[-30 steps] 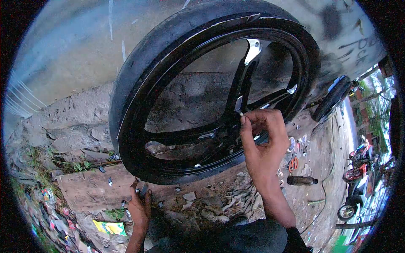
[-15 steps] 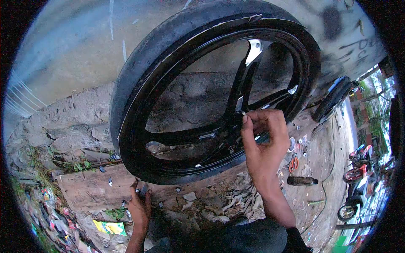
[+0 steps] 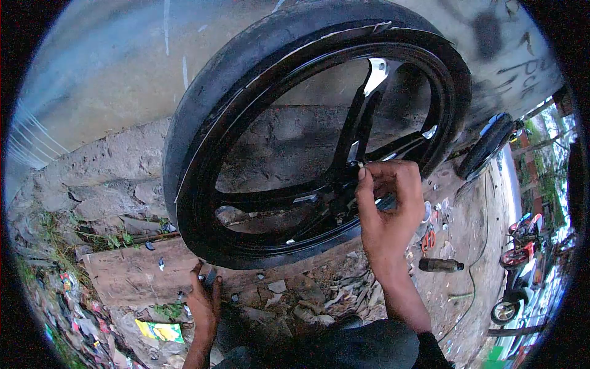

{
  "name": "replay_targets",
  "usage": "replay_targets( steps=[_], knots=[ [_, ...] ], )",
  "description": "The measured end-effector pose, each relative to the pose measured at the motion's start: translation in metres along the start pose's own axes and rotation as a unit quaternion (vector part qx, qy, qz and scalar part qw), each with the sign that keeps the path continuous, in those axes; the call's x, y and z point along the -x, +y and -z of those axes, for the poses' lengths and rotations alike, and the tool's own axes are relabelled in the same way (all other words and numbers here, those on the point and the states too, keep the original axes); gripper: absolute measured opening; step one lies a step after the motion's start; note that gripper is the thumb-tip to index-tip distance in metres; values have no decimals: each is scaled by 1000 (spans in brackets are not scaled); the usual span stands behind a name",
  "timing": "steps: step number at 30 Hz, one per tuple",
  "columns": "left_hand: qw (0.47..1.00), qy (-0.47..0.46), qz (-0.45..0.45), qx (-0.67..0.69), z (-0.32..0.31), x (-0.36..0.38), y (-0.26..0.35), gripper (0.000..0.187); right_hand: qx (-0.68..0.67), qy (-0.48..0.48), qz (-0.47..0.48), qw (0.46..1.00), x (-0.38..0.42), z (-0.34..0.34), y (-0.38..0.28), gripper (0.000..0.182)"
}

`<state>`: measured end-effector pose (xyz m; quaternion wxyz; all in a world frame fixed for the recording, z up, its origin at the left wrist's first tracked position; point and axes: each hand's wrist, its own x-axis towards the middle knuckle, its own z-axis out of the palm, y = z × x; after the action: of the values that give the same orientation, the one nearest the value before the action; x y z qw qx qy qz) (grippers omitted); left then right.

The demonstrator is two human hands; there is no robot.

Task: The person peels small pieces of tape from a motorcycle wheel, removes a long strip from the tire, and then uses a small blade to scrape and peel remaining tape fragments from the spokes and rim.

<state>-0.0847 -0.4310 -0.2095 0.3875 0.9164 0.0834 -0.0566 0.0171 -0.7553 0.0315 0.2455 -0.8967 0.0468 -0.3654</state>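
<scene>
Head view: right hand [image 3: 388,209] pinches small white piece at glossy black spoked wheel [image 3: 319,141].

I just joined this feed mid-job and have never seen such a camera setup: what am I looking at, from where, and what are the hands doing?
This is a single fisheye camera worn on a person's head, looking forward and down, so the edges bend. There is no machine, only two bare hands. A large black motorcycle wheel with a rubber tyre stands upright against a grey concrete wall. The right hand is raised near the hub, where the black spokes meet, pinching a small pale object too small to identify. The left hand rests low on a worn wooden board under the wheel. The ground is rubble and litter; a dark bottle lies at right.
</scene>
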Motion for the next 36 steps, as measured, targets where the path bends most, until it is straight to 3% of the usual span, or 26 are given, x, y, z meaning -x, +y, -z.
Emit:
replay_targets(
  steps=[7, 10, 19, 23, 28, 29, 31, 32, 36],
  knots=[
    [1000, 12, -23, 0, 3, -2, 8, 59, 4, 1, 7, 1000, 0, 0, 1, 12],
    [999, -19, 27, 5, 5, -1, 9, 60, 15, 4, 32, 999, -1, 1, 3, 10],
    [1000, 0, -16, -1, 4, 0, 12, 56, 14, 27, 39, 999, 0, 4, 3, 10],
    [1000, -10, -6, 19, 12, 0, 28, 56, -25, 85, 24, 996, 5, 23, 4, 9],
    [1000, -9, -9, -19, 5, 2, 19, 57, -54, 164, -105, 979, 38, 67, 35, 9],
    [995, 42, -81, -50, 0, 3, 15, 57, -62, 174, -136, 973, 49, 77, 41, 9],
    [1000, 4, -28, -2, -2, 4, 14, 58, -115, 189, -241, 945, 86, 94, 62, 8],
    [1000, -15, -1, 19, -2, 3, 12, 58, -98, 183, -258, 944, 109, 101, 75, 8],
    [996, 25, -66, -55, -7, 5, 13, 55, -74, 148, -342, 925, 208, 113, 107, 9]
  ],
)
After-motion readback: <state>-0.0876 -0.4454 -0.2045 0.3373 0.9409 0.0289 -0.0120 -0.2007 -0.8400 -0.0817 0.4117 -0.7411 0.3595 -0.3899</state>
